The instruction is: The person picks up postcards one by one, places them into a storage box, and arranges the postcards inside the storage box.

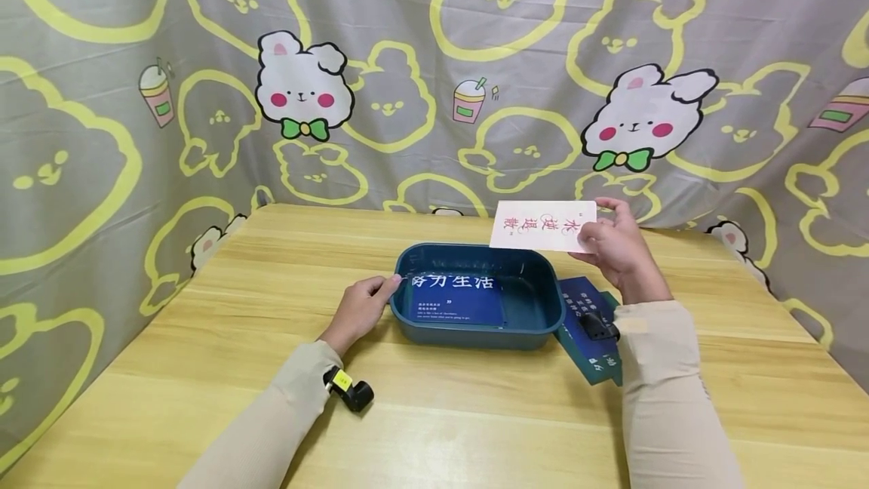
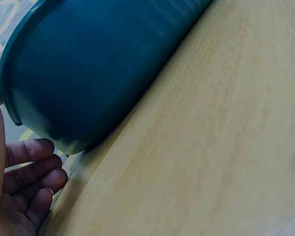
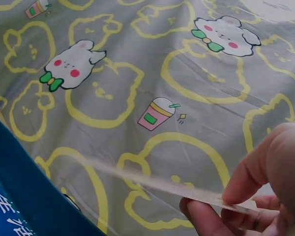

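Observation:
My right hand (image 1: 621,244) pinches a white card (image 1: 536,225) with red Chinese characters by its right end, thumb on top. The card is held over the back right of a dark teal plastic basin (image 1: 478,336); the right wrist view shows this card (image 3: 157,184) nearly edge-on. My left hand (image 1: 363,308) holds the basin's left end, thumb at the rim, the other fingers bent by the outer wall in the left wrist view. Inside the basin lies a blue card (image 1: 458,306) with white lettering.
Right of the basin, several blue and green cards (image 1: 577,330) lie overlapping on the wooden table (image 1: 468,421), partly under my right wrist. A grey curtain (image 1: 407,13) with yellow outlines and rabbits hangs behind the table and at both sides.

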